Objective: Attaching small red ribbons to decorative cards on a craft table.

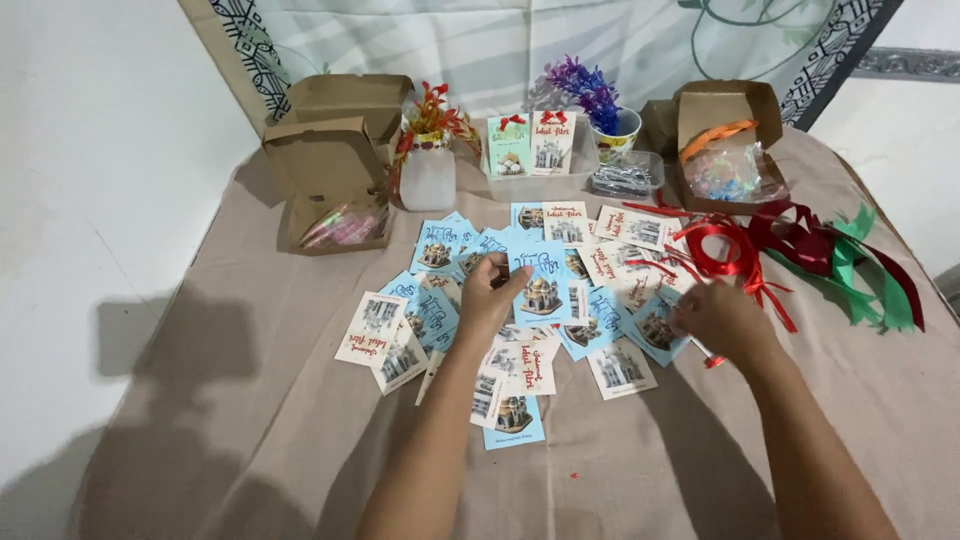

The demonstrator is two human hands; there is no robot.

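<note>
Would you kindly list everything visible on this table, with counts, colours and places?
Cards: many, blue and white, spread at the table's centre.
Blue card: one, held up over the pile.
Standing cards: two, red bows, back centre.
Cardboard boxes: two, brown, back left.
Cardboard box: one, brown, open, back right, clear bag inside.
Ribbons: red and green, tangled at right.
Vase: one, white, red-orange leaves.
Cup: one, purple plant.
Clear tray: one, silvery pieces.
Cloth: beige, covers table.
Left hand: holds the blue card.
Right hand: on cards beside the ribbons, small red piece under it.
</note>
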